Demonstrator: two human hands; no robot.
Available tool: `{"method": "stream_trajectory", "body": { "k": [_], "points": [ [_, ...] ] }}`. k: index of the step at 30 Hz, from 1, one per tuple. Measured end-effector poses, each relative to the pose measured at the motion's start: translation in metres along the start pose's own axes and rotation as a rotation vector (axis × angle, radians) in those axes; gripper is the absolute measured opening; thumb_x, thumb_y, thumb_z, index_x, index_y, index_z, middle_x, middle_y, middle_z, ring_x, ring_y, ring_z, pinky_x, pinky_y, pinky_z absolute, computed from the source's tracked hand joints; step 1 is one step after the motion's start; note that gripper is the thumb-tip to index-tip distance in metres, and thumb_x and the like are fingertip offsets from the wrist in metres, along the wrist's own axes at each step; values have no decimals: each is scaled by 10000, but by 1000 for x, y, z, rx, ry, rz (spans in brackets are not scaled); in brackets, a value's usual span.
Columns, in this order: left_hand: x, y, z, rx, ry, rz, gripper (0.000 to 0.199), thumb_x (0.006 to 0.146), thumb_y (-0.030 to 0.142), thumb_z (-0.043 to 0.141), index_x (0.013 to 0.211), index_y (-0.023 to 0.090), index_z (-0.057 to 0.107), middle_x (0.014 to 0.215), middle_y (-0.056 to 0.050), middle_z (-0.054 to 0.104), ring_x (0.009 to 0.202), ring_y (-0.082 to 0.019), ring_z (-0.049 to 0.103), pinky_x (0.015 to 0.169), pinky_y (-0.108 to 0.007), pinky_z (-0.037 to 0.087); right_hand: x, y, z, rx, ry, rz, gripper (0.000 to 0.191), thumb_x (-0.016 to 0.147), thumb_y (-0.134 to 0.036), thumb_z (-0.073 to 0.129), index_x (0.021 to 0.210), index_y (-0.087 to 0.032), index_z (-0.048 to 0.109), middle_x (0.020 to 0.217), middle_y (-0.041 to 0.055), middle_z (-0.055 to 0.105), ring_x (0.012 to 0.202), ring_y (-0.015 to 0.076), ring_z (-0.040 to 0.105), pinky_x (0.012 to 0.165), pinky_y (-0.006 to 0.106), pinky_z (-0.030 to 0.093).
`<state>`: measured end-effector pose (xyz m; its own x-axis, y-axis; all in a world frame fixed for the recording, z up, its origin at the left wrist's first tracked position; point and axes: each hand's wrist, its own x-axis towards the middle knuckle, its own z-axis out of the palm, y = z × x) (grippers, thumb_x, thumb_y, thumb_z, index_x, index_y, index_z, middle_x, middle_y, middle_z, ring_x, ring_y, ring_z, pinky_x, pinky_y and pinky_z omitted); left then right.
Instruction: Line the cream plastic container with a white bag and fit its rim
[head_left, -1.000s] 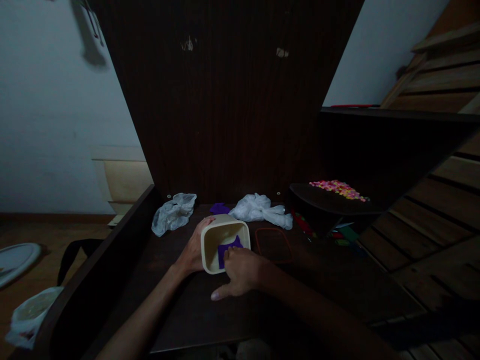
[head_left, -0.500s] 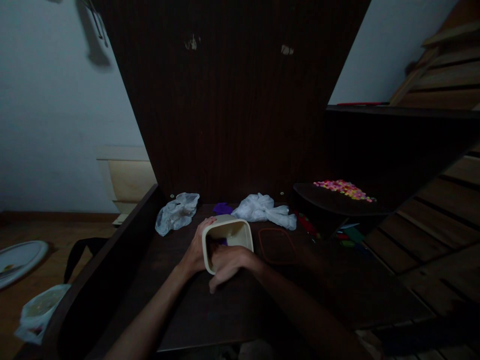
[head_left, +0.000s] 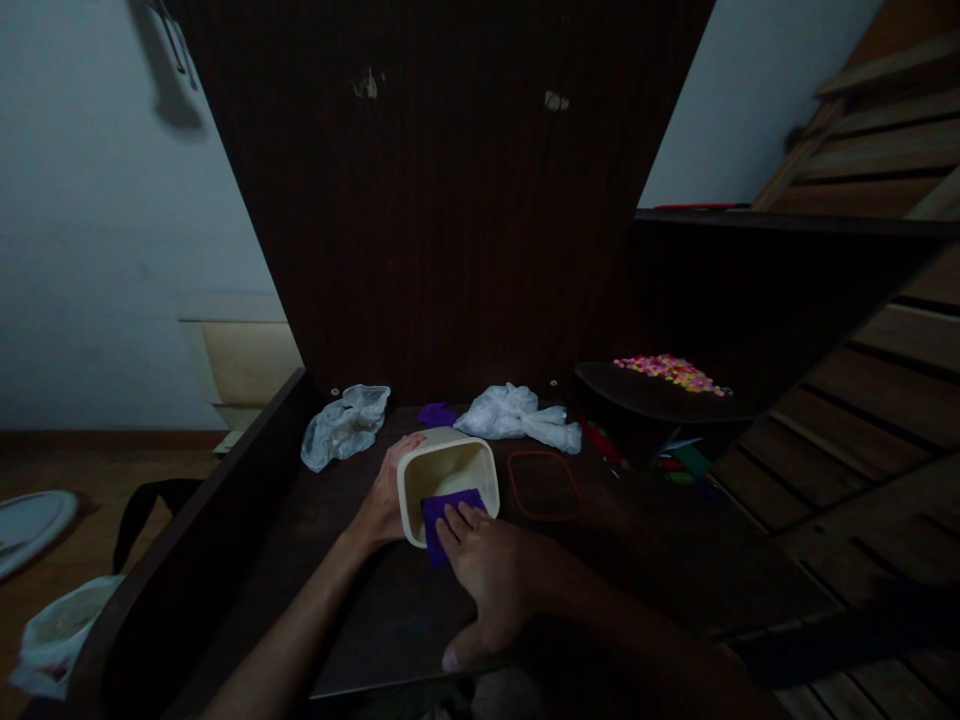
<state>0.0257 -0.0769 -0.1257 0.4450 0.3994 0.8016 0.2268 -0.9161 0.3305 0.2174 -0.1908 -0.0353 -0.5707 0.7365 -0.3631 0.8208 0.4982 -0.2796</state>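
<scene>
My left hand (head_left: 382, 500) is closed around the left side of a cream plastic tub (head_left: 493, 470), which is tipped so its opening faces me. A purple cloth (head_left: 435, 525) hangs over the tub's near rim, partly inside and partly outside. The fingers of my right hand (head_left: 487, 570) press this cloth against the rim, while the thumb sticks out away from it. To the right of the tub, a reddish-brown lid frame (head_left: 544, 487) lies flat on the dark tabletop (head_left: 420, 640).
A clear crumpled plastic bag (head_left: 345, 428), a second purple piece (head_left: 437, 414) and a knotted white bag (head_left: 517, 412) lie along the back panel. Small pink and yellow pieces (head_left: 675, 373) are heaped on a low shelf at right. A raised side board (head_left: 202, 540) borders the left.
My right hand has come out of the tub towards me, bringing the purple cloth over the near rim. My left hand still holds the tub. The whole view has shifted slightly.
</scene>
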Motion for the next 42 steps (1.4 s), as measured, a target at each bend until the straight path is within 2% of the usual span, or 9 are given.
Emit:
{"method": "stream_trajectory", "body": {
  "k": [6, 12, 15, 19, 23, 28, 33, 38, 42],
  "points": [
    [4, 3, 0, 29, -35, 6, 1086, 644, 475, 862, 1530, 225, 286, 1450, -197, 514, 1351, -436, 503, 1128, -615, 413, 24, 3, -31, -91, -190, 92, 1332, 582, -521, 875, 1537, 118, 200, 1577, 377, 198, 1478, 471, 254, 1225, 480, 268],
    [3, 4, 3, 65, -1, 3, 1000, 738, 421, 806, 1542, 248, 236, 1436, -192, 498, 1348, -421, 502, 1112, -624, 424, 76, 7, -39, -44, -261, 83, 1091, 474, -521, 906, 1401, -53, 574, 1480, 241, 513, 1390, 444, 449, 1153, 465, 394],
    [1, 4, 3, 84, -12, -4, 1009, 742, 420, 807, 1543, 232, 223, 1437, -209, 478, 1365, -423, 480, 1114, -634, 416, 88, 6, -39, -34, -310, 45, 1011, 535, -564, 879, 1334, -1, 620, 1432, 263, 554, 1371, 455, 468, 1148, 460, 390],
    [-1, 4, 5, 105, 10, -39, 926, 785, 368, 777, 1533, 231, 249, 1437, -205, 489, 1374, -403, 481, 1120, -623, 416, 79, 6, -39, 127, -241, -77, 952, 646, -580, 830, 1341, 27, 597, 1390, 252, 594, 1324, 418, 531, 1106, 412, 436],
    [0, 5, 4, 115, 13, -67, 963, 755, 366, 800, 1536, 230, 254, 1451, -207, 488, 1363, -415, 495, 1118, -612, 423, 52, 2, -32, 406, 15, -167, 1123, 691, -596, 800, 1549, -51, 323, 1516, 205, 486, 1358, 343, 516, 1106, 383, 444],
    [-1, 3, 1, 41, 22, -64, 837, 815, 328, 736, 1519, 224, 296, 1441, -210, 498, 1358, -399, 506, 1113, -592, 435, 18, -10, -13, 360, 163, -188, 1319, 648, -647, 812, 1587, 4, 152, 1615, 293, 240, 1480, 405, 314, 1207, 464, 318],
    [-1, 1, -3, 53, -39, -48, 982, 714, 375, 827, 1521, 213, 291, 1449, -224, 483, 1362, -431, 490, 1115, -596, 427, -12, -12, -6, 147, 84, -150, 1221, 736, -656, 742, 1553, 77, 208, 1602, 341, 170, 1513, 433, 188, 1257, 489, 168],
    [2, 4, -5, 51, -60, -32, 1078, 677, 436, 858, 1543, 220, 255, 1467, -228, 464, 1363, -445, 481, 1112, -630, 420, -16, -11, -23, -75, -37, 63, 1248, 705, -657, 763, 1538, 105, 231, 1575, 370, 246, 1471, 465, 291, 1225, 486, 251],
    [3, 3, -2, 51, -39, -39, 1122, 625, 432, 885, 1539, 224, 269, 1451, -218, 497, 1350, -447, 500, 1108, -622, 430, 14, -6, -43, -150, -184, 93, 1056, 662, -639, 799, 1413, 48, 520, 1440, 317, 515, 1345, 430, 505, 1137, 443, 396]
  ]
}}
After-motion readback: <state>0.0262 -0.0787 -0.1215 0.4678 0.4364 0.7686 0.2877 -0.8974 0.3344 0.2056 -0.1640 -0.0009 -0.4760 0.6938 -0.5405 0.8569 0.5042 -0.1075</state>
